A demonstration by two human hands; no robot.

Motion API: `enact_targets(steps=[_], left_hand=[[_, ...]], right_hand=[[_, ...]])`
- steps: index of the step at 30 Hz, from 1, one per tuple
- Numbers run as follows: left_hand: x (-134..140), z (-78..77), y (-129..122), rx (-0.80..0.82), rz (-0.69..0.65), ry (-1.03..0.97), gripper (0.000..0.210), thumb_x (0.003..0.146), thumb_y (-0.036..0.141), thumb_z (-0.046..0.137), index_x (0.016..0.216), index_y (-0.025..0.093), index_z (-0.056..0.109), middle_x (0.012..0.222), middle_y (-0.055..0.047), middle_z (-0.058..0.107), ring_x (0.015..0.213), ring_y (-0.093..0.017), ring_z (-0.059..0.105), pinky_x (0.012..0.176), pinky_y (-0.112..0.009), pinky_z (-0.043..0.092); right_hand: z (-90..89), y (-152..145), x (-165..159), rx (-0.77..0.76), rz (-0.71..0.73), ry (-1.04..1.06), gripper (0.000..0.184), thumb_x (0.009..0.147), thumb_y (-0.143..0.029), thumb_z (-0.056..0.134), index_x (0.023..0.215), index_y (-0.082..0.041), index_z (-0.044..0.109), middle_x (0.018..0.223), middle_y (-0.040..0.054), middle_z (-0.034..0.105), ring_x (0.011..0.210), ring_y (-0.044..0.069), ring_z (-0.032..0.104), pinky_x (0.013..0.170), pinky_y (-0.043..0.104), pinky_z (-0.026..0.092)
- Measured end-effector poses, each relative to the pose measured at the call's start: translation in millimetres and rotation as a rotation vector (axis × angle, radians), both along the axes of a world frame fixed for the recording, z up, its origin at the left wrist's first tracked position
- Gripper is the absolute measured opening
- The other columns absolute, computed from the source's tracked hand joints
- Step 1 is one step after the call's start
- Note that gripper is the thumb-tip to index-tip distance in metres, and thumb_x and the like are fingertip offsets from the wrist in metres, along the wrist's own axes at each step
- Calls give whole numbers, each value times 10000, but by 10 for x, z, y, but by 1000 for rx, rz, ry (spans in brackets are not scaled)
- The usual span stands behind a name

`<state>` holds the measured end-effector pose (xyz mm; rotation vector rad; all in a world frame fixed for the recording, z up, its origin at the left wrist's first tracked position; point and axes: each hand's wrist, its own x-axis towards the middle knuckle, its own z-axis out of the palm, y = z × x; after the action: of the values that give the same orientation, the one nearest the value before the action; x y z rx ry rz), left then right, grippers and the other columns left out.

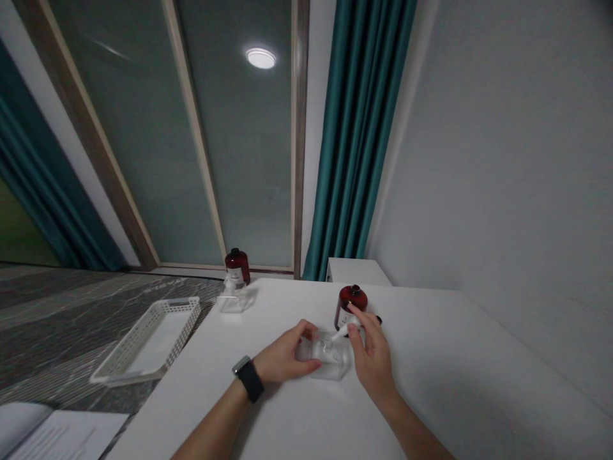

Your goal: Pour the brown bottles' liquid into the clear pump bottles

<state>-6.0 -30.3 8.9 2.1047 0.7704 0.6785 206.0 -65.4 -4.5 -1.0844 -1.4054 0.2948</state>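
On the white table, my left hand (pixel 292 354), with a dark watch on its wrist, grips the side of a clear, square-looking bottle (pixel 332 367). My right hand (pixel 371 354) pinches a white pump top (pixel 341 332) by the mouth of that bottle. Whether the pump is seated in the neck or only touching it I cannot make out. Just behind my right hand stands a dark red-brown bottle (pixel 353 295) with a pale label and an uncapped-looking neck. A small black piece, perhaps its cap (pixel 379 319), shows beside my right fingers.
At the table's far left corner are a second red-brown bottle (pixel 237 263) with a black cap and a clear pump bottle (pixel 232 301). Left of the table lie a white perforated basket (pixel 179 342) and an open book (pixel 71 431). A white cabinet (pixel 359 271) adjoins the far edge.
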Motion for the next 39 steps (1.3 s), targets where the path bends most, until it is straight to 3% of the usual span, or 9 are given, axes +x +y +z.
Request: enact_targets(steps=[6,11,17,25,35,39], left_hand=[[-3,-8,1,7,6,17,408,776,255,699,1121,192,488,1117,-68,615,1008,-221,569,907,-362,453],[0,-12,1,10,1,2,420,772,248,705,1131,192,495,1138,-74,617,1024,-221,570,913,-362,454],[0,-18,3,0,18,23,422,767,258,707,1125,191,495,1131,-72,614,1005,-222,570,893,-357,460],[4,-28,8,0,28,33,430,760,247,713,1124,189,492,1124,-71,620,1001,-224,576,885,-355,452],[-1,-20,11,10,10,22,416,773,263,708,1123,192,494,1140,-74,622,1010,-225,577,896,-352,451],[-6,-9,-1,23,13,36,401,783,285,698,1117,193,496,1117,-75,630,1000,-231,587,900,-354,457]], right_hand=[[-35,8,5,-31,-24,53,372,946,-364,517,1283,-226,593,1154,99,615,1075,242,590,950,398,476],[-72,4,-32,-89,-12,174,549,937,-380,526,1444,-212,401,1340,129,561,1206,259,562,1010,422,462],[-97,22,-26,-99,2,143,469,936,-376,526,1377,-220,489,1397,122,541,1269,269,527,1048,435,436],[-106,36,1,-96,-7,105,402,946,-379,517,1316,-228,557,1322,116,595,1162,253,587,975,411,474],[-30,71,48,-175,10,246,456,904,-441,562,1280,-184,579,1251,136,645,995,237,650,840,358,533],[59,102,114,-185,-6,390,463,883,-456,589,1253,-176,590,948,77,718,764,201,654,701,332,542]])
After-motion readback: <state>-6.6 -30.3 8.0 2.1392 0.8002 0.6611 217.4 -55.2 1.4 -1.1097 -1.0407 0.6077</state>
